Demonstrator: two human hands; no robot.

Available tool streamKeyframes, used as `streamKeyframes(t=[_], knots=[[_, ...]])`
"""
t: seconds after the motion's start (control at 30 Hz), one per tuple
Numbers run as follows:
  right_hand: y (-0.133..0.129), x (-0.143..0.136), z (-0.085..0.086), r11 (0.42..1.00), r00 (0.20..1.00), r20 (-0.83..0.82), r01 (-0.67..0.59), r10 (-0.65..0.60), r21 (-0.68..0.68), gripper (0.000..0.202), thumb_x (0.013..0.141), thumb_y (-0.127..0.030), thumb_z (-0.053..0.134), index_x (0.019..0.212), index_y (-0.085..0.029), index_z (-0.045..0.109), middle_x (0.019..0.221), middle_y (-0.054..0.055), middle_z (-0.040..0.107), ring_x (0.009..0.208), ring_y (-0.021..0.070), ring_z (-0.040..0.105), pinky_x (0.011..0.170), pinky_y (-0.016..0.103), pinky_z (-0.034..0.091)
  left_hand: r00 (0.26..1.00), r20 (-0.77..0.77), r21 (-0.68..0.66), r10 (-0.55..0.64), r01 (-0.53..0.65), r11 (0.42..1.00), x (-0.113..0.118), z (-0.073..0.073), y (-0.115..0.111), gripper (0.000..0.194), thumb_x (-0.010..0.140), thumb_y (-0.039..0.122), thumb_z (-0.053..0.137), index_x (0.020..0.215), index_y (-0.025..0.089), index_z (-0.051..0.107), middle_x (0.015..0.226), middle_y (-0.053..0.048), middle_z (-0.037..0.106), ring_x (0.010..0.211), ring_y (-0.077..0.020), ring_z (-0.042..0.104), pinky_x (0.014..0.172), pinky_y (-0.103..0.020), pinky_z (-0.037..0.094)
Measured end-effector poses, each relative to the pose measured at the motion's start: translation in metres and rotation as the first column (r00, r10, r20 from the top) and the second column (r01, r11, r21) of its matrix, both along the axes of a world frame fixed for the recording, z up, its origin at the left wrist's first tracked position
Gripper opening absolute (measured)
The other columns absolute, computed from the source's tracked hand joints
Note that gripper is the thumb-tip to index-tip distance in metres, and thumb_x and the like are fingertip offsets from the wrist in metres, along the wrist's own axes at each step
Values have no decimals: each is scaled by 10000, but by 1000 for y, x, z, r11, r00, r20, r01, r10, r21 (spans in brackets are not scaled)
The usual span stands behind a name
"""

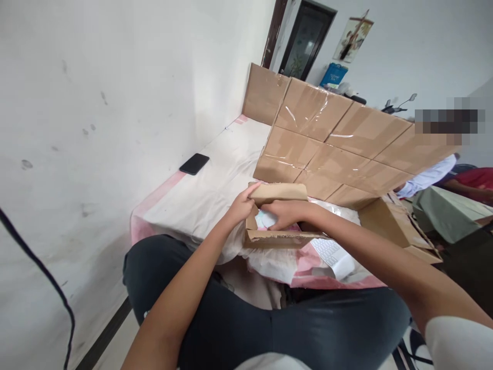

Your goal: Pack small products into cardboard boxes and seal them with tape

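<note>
- On the cloth-covered tabletop [227, 149]: cardboard box [275, 241], opened; pale contents [262, 220] still inside.
- Left hand [242, 206]: pinching box flap [279, 192].
- Right hand [287, 213]: inside, fingers half-curled against contents; grip cannot be confirmed.

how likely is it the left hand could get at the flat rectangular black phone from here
Probably yes: between the left hand and the phone lies only creased white cloth. It would likely have to leave the small brown cardboard box first.
</note>
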State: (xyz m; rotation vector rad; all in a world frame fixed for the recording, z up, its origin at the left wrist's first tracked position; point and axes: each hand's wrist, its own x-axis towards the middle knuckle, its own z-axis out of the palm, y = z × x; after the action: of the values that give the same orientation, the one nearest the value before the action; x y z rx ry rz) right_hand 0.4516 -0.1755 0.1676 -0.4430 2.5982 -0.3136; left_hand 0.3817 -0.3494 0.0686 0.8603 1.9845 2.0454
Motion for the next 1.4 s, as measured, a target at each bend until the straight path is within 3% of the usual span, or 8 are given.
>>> streamKeyframes(t=[0.2, 0.37, 0.53, 0.67, 0.87, 0.97, 1.1, 1.4], knots=[[13, 4, 26, 988, 1000, 9, -12, 14, -153, 445, 929, -491, 542, 1238, -205, 688, 1065, 66, 729, 892, 237, 646, 824, 340, 483, 999, -44, -3, 17, -17, 1000, 5, -7, 3, 641, 810, 113, 447, 1434, 209, 559, 1464, -28, 577, 1304, -254, 560, 1181, -412, 383], [49, 50, 27, 934, 941, -207, 198, -266, -299, 425, 946, -527, 517, 989, -181, 760, 994, 89, 751, 921, 258, 665, 900, 387, 499, 999, -14, 135, 37, -34, 990, 10, -9, 15, 738, 807, 128, 484, 1533, 242, 408, 1459, -38, 579, 1290, -204, 566, 1168, -352, 382], [103, 95, -19, 713, 565, -537, 137, -627, -688, 279, 932, -464, 576, 962, -238, 737, 1079, 100, 727, 1109, 284, 646, 1039, 466, 460, 994, -106, 195, -14, 34, 980, 13, -7, 12, 441, 829, 210, 522, 1251, 182, 644, 1127, -86, 735, 1040, -189, 679, 993, -339, 506], [133, 105, -52, 431, 316, -419, -33, -851, -902, 411, 874, -596, 563, 1069, -250, 670, 1127, 128, 690, 1133, 314, 642, 991, 516, 494, 978, -198, 109, -71, 94, 990, 13, 1, 0, 142, 768, 230, 580, 792, 190, 714, 979, -96, 749, 1022, -245, 682, 991, -404, 509], [101, 120, -74, 473, 653, -311, 82, -690, -877, 869, 767, -866, 492, 1411, -283, 480, 1479, 145, 498, 1384, 343, 468, 1103, 517, 424, 906, -329, -136, -266, 234, 963, 6, 12, -15, 288, 775, 270, 556, 966, 236, 768, 1159, -97, 703, 1151, -276, 615, 1080, -445, 447], [76, 118, -79, 503, 590, -307, 199, -747, -841, 703, 870, -693, 567, 1444, -297, 475, 1553, 104, 415, 1450, 308, 375, 1176, 490, 347, 904, -323, -148, -280, 244, 958, 1, 9, -14, 333, 884, 369, 486, 988, 247, 778, 1167, -90, 701, 1166, -285, 595, 1106, -460, 415], [65, 109, -89, 341, 508, -160, 286, -846, -895, 664, 913, -540, 573, 1506, -296, 401, 1580, 75, 379, 1421, 265, 408, 1179, 451, 357, 907, -326, -130, -266, 235, 963, 1, 4, -12, 476, 979, 500, 366, 1068, 252, 763, 1164, -93, 704, 1177, -290, 588, 1120, -486, 395], [60, 106, -91, 319, 531, -121, 298, -839, -900, 649, 874, -418, 556, 1494, -279, 422, 1571, 38, 408, 1461, 238, 360, 1224, 416, 291, 862, -410, -296, -299, 184, 937, 10, 15, -15, 148, 868, 389, 671, 870, 317, 799, 1249, -49, 670, 1225, -296, 552, 1097, -504, 438]])
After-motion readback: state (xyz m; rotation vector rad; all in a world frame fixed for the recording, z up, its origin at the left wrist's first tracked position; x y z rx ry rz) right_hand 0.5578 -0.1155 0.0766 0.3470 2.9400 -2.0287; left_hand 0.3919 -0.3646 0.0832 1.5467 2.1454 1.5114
